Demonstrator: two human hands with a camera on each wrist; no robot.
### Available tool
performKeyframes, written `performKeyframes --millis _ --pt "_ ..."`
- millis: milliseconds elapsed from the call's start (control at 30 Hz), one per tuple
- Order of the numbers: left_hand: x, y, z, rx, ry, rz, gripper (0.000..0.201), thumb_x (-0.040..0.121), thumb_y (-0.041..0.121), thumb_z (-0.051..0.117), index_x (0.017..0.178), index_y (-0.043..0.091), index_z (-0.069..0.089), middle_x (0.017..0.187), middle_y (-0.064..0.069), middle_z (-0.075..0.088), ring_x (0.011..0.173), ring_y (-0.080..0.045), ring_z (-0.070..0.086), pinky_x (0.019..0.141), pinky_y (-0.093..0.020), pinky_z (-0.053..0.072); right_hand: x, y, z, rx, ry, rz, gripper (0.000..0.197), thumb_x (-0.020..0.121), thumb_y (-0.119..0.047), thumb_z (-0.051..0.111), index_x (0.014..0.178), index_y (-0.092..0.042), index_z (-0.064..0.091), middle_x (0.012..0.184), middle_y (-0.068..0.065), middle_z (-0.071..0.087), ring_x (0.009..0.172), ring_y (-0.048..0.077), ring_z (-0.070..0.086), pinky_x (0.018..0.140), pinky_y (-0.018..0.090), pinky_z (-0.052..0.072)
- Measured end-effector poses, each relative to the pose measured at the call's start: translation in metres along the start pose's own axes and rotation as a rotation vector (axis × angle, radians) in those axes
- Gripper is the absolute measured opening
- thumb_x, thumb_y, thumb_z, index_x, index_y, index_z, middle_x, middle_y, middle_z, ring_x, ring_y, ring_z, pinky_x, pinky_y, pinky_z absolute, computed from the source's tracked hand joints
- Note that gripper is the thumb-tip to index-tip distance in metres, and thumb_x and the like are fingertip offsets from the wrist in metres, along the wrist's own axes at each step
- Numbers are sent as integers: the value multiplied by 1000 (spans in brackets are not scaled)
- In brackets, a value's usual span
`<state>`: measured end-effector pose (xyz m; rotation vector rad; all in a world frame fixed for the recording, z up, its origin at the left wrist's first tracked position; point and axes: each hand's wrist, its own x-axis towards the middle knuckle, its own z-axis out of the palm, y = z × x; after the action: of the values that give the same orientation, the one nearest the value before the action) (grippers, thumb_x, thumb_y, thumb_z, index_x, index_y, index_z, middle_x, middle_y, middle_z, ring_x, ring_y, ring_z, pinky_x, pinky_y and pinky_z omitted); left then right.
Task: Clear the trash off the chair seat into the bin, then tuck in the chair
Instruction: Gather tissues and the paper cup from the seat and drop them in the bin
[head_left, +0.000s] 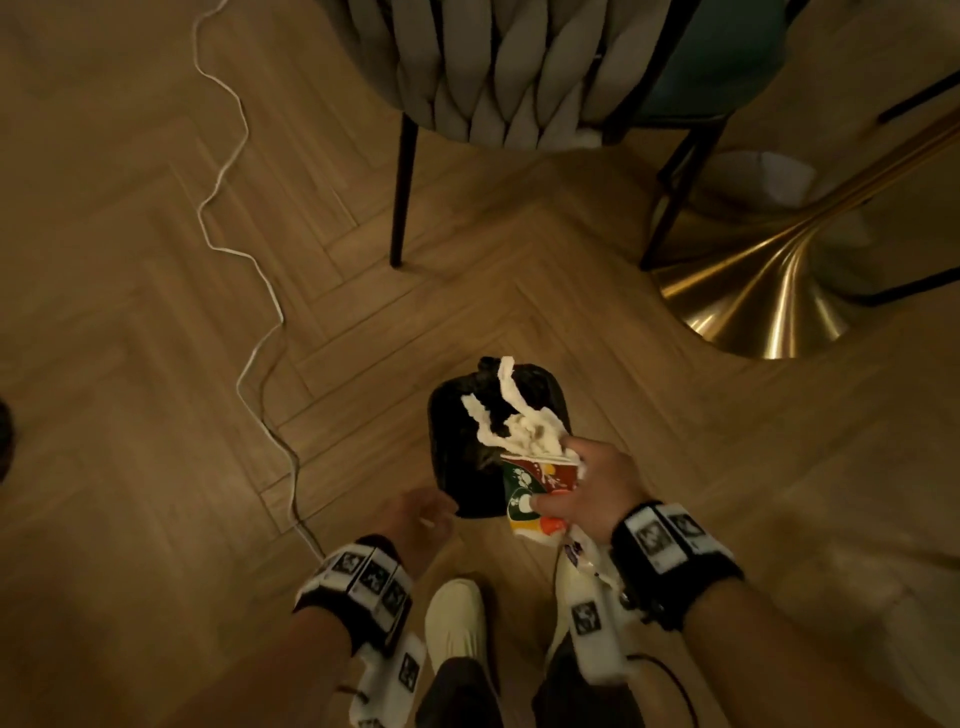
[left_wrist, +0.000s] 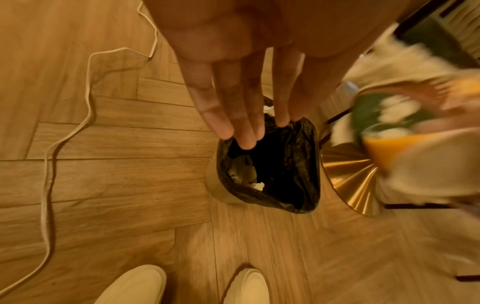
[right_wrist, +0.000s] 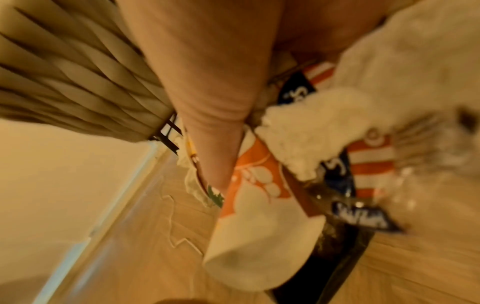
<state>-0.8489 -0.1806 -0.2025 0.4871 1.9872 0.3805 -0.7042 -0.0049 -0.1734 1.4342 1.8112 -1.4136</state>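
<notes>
Trash over the bin, chair not yet tucked.
Our right hand (head_left: 592, 493) grips cup (head_left: 535, 488), tissue and wrapper above the bin (head_left: 467, 415); left hand (head_left: 415, 519) hangs slack, empty; chair (head_left: 493, 78) at 12 o'clock.

Both hands low in front of the body, one free and one holding.

The left hand (head_left: 415, 519) reaches forward and down with its fingers (left_wrist: 221, 115) straight, close together and holding nothing. The right hand (head_left: 592, 493) is a little further forward, back of the hand up, thumb and fingers curled tight around a bundle of trash. Both forearms are bare, each with a black band at the wrist.
</notes>
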Motion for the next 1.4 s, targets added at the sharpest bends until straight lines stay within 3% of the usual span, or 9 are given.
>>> performKeyframes --millis 100,333,533,667,767,900,1000,1200,1400 --pt "2 -19 3 -9 16 -25 30 80 15 60 66 42 57 72 16 61 73 -8 59 70 -20 43 58 -10 28 -242 -61 24 89 64 -33 86 140 -22 43 133 5 56 117 24 58 100 33 48" --pt "4 -39 17 -101 9 -73 14 83 20 58 94 23 67 95 5 65 89 -13 58 79 -25 43 125 -26 59 -339 -130 -26 111 61 -54 82 149 -18 25 154 4 34 138 29 38 109 37 37" --pt "-25 -13 7 -210 17 -81 22 81 10 61 72 31 61 84 7 64 88 -17 60 84 -32 50 71 -20 29 -289 4 -40 46 78 -39 74 117 -15 65 120 9 66 108 27 63 91 32 52" --pt "-70 15 -12 -115 1 -58 34 84 5 51 68 34 59 78 11 63 83 -19 61 76 -31 50 0 5 -1 -240 15 12 33 79 -39 68 109 -24 69 114 3 70 98 22 67 85 30 54" --pt "-119 41 -30 -1 -36 -7 27 83 9 51 76 33 62 95 -8 71 83 -26 63 77 -36 53 -84 28 -32 -189 31 60 29 81 -36 67 107 -24 68 111 4 70 97 21 66 85 28 52" --pt "-199 95 -52 187 -128 124 20 88 14 54 105 11 65 103 -5 62 89 -17 55 74 -23 39 -204 61 -72 -176 100 114 23 83 -35 66 102 -22 70 112 6 69 98 23 64 86 30 51" --pt "-243 139 -50 232 -151 241 17 85 2 56 100 2 64 96 -12 61 89 -22 57 66 -18 39 -286 93 -101 -42 216 156 19 85 -28 66 100 -17 71 104 7 71 94 24 66 85 33 52" --pt "-310 228 11 587 -268 484 19 88 10 54 103 9 65 94 -4 62 82 -14 53 62 -12 39 -452 201 -137 165 465 333 21 88 -25 60 104 -16 72 104 9 72 95 27 66 83 32 51" --pt "-387 304 123 791 -399 686 14 86 9 58 98 12 66 94 -6 66 83 -17 56 75 -25 40 -590 343 -135 391 607 551 17 86 -26 61 91 -18 75 97 10 74 91 27 68 80 35 55"
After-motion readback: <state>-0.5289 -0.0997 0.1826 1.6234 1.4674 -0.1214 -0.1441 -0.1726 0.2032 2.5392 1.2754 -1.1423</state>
